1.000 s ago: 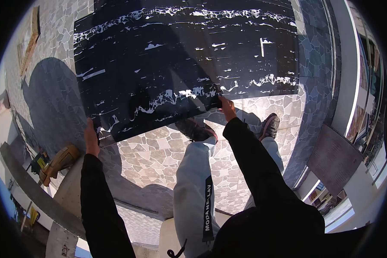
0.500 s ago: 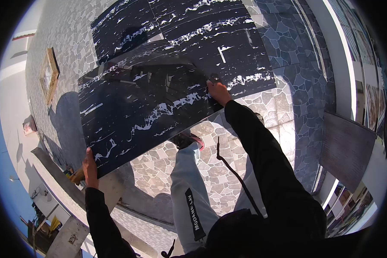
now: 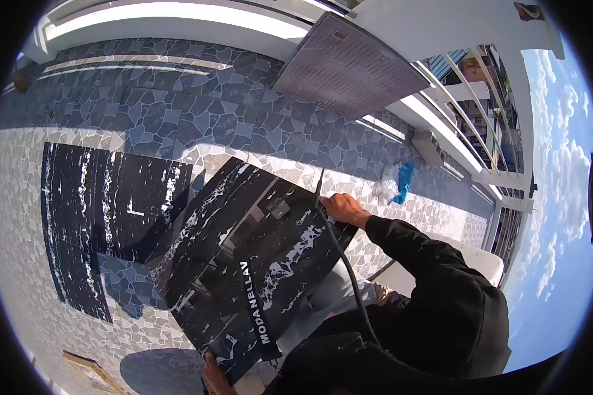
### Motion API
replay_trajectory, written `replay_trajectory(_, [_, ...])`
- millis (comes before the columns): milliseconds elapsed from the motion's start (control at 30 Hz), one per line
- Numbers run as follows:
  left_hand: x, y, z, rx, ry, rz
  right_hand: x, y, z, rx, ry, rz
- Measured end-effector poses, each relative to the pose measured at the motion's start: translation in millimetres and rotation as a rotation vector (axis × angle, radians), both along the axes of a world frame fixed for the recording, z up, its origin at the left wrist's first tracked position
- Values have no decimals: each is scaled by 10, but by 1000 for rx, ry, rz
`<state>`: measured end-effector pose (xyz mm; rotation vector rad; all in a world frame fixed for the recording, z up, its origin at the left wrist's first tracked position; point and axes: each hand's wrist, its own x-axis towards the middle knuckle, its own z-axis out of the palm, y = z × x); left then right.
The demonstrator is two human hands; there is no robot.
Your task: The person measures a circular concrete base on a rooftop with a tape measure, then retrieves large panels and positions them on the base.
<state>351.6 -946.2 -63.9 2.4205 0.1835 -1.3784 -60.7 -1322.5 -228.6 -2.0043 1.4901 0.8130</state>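
Observation:
A large glossy black tile (image 3: 204, 263) with white marble-like veins is held tilted in front of my body. My right hand (image 3: 344, 210) is closed on its far right edge, near a corner. At the bottom of the view, my left hand (image 3: 215, 375) grips the near corner, partly cut off by the frame's dark rim. A dark cord from my clothing hangs across the tile's right part. Matching black tiles (image 3: 122, 197) lie on the stone-patterned floor to the left, with a white L-shaped mark on one.
A brownish panel (image 3: 349, 66) leans against the low white wall at the back. A blue bag (image 3: 404, 183) with whitish material lies on the floor, near a grey block (image 3: 428, 147). A pale rounded object (image 3: 474, 260) stands at right; a wooden frame (image 3: 92, 370) lies lower left.
My view has swung to the right, and the held tile has turned with me, away from above the tiles on the floor. Both hands keep their hold on it.

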Motion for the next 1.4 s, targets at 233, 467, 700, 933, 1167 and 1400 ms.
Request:
replay_trajectory(233, [-519,-2102,-870,-178,306,-231,-1925,-591,698,-40,163,-419])
replay_trajectory(467, [-1463,-4018,-1945,-178,337,-246,-3293,-1505,396,1,170,-946])
replay_trajectory(700, [-2021,-5875,-2156,-182,336,-494,-4542,-2067,-611,130,-105,-1188])
replay_trajectory(933, [-2116,-6680,-2169,-255,463,-552,-4558,-2567,-780,199,-27,-1364])
replay_trajectory(1167, [-1881,-6829,-2593,-754,301,-819,-4440,-2889,-703,227,-87,-989])
replay_trajectory(1400, [-2097,-7395,-2291,-56,383,-596,-4017,-3300,-312,250,-10,-1040])
